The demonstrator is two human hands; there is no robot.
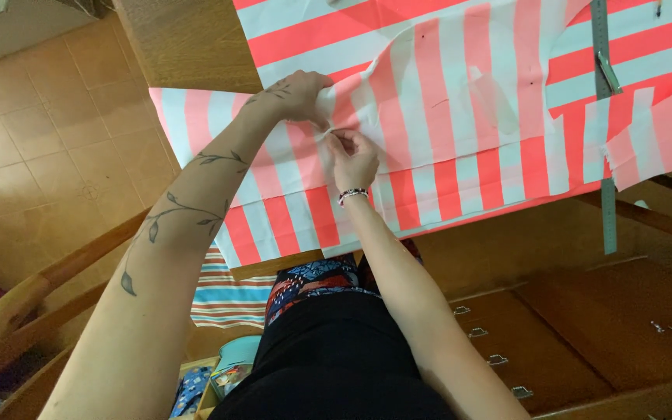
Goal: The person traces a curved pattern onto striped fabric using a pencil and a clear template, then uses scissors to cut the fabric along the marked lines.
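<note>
From the head camera, the only view we have, we look down on a wooden table (188, 47) spread with coral-and-white striped fabric (460, 101), laid flat so the layers can be matched edge to edge. Our left hand (299, 95) rests at about ten o'clock from the centre of the view, fingers curled and pressing down on a fold of the cloth, which seems meant to keep the layers from sliding. Just below it, at about seven o'clock from that hand and almost touching it, our right hand (354, 158) is pinched shut on the fabric edge; whether it also holds a pin or other small item between the fingertips is too small for us to tell. A beaded bracelet (353, 194) sits on the right wrist. The cloth's near edge hangs a little over the table front at six o'clock, toward our lap, which brings the work within easy reach of both hands. At three o'clock a long metal ruler (605, 140) lies across the fabric running away from us, with a loose striped piece (647, 132) beside it, likely parked there so it stays to hand. Small dark dots on the fabric may be pins, though we cannot be sure. Below the table at five o'clock we see wooden drawers (507, 342) with metal pulls, and at nine o'clock a tiled floor (33, 140).
</note>
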